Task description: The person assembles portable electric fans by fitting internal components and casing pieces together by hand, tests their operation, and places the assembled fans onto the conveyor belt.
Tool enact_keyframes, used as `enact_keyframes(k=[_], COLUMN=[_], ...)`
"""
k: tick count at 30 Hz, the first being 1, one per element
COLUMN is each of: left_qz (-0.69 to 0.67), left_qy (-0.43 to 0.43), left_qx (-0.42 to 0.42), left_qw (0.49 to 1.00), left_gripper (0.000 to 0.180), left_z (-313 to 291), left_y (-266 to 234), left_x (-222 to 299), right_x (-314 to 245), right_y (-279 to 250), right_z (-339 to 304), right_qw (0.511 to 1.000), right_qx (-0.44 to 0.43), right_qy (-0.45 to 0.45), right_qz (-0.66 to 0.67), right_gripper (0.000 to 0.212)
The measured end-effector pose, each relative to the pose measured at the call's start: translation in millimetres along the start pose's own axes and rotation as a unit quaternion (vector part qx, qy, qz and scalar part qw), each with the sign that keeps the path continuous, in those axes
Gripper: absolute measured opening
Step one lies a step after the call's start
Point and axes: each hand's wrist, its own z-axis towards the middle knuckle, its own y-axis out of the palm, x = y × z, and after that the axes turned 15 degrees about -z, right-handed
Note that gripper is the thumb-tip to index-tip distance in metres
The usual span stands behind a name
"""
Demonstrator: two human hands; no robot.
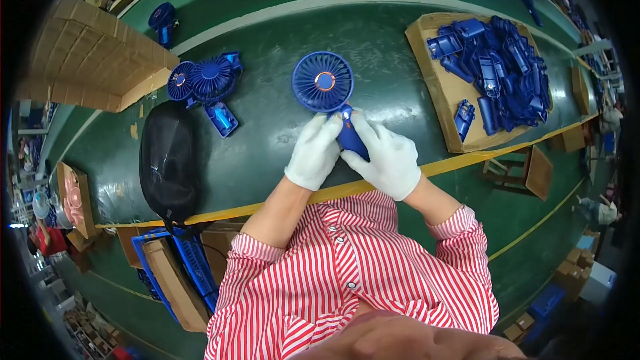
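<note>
Far to the left sits a big cardboard box point(93, 53) on the green counter point(267, 153). Below it lies a black mesh bag point(167, 160), close to the counter's yellow edge. Just right of the box, two blue fans point(203, 83) lie together, touching each other, with a small blue part by them.

In the middle is the blue hand fan point(325, 87) that the person is working on. Its round head lies toward the far side of the counter, and its handle points back at the person. The left hand point(315, 151), in a white glove, is closed around the near side of the handle, just under the round head. The right hand point(385, 157), also in a white glove, grips the handle from the other side. The two hands touch each other around it.

It looks like the person is pressing or fitting the handle, so this is likely the putting-together step. The next move would need a firm, steady squeeze, with the fan head kept flat so it does not twist.

To the right, well apart from the hands, a flat cardboard tray point(433, 87) is piled with loose blue plastic parts point(507, 73).
</note>
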Motion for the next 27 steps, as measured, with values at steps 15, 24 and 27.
enact_keyframes(k=[15,24,27], left_qz=[0.228,0.316,0.275], left_qy=[0.014,0.029,0.055], left_qx=[-0.07,0.032,0.048], left_qw=[0.971,0.948,0.959], left_gripper=[0.068,0.054,0.054], left_z=[-16,-19,-20], left_y=[-3,13,25], left_x=[22,16,20], right_x=[7,-8,1], right_y=[-13,0,6], right_z=[3,3,4], right_qw=[0.982,0.973,0.983], right_qx=[-0.154,-0.212,-0.133], right_qy=[-0.039,0.036,0.006], right_qz=[0.099,0.08,0.127], right_gripper=[0.086,0.098,0.091])
